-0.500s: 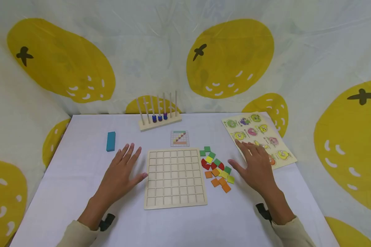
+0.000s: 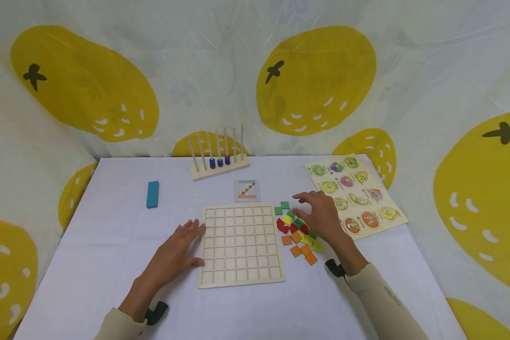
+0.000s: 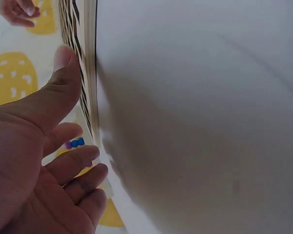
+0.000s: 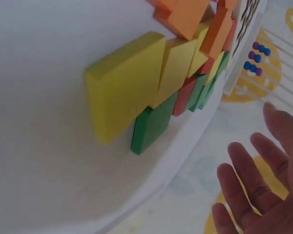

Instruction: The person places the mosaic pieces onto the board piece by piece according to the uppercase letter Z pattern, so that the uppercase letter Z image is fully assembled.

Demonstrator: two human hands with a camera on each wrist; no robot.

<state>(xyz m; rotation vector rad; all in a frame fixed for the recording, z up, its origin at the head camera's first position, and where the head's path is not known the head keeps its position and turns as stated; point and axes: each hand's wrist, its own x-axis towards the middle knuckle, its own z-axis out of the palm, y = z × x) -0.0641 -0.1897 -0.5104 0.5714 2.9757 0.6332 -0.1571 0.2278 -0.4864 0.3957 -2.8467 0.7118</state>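
Observation:
A square wooden board (image 2: pixel 242 245) with a grooved grid lies on the white table. My left hand (image 2: pixel 174 252) is at its left edge, thumb and fingertips at the rim; the left wrist view has the thumb beside the board's side (image 3: pixel 91 73), and contact is hard to tell. Above the pile of small coloured tiles right of the board hovers my right hand (image 2: pixel 318 215), fingers loosely bent and holding nothing. The pile has green tiles (image 2: pixel 284 205), red tiles (image 2: pixel 282 225), orange tiles (image 2: pixel 310 258) and yellow tiles (image 4: pixel 127 83). My right hand partly covers it in the head view.
Behind the board lies a small pattern card (image 2: pixel 247 190). A peg stand (image 2: pixel 221 172) with blue and purple beads is at the back edge. At left lies a teal block (image 2: pixel 152 194); at right, a fruit puzzle board (image 2: pixel 359 212). A fruit-print cloth (image 2: pixel 208 85) hangs behind.
My left hand has come down and nearer to me, to the board's left edge. My right hand has moved left, off the fruit puzzle to over the tiles.

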